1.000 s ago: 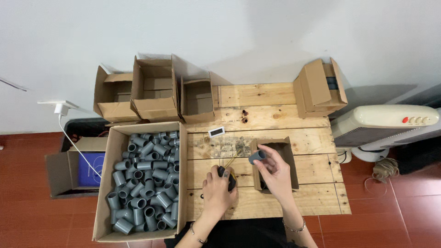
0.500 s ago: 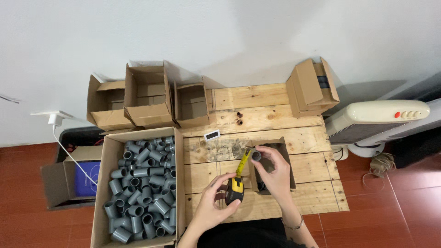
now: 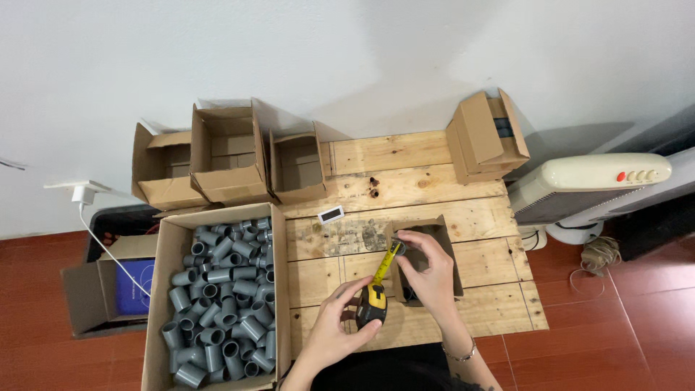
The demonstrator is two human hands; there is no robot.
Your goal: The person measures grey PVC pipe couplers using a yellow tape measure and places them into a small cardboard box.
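On the table (image 3: 434, 159), by size:
Big carton: left of table (image 3: 153, 304), full of grey pipe couplings (image 3: 221, 297), apparently unmeasured.
Small box: mid-table (image 3: 449, 250), open.
Left hand: (image 3: 334, 329) grip closed round yellow tape measure (image 3: 373, 308).
Right hand: (image 3: 431, 271) pinches a coupling against the tape tip, above small box; measuring under way.

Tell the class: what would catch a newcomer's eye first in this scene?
Probably the big cardboard box at lower left, packed with grey pipe fittings. Next, at the wooden table's near edge, the left hand grips a yellow tape measure while the right hand holds its drawn-out blade over a small open box. Three empty cartons line the wall behind.
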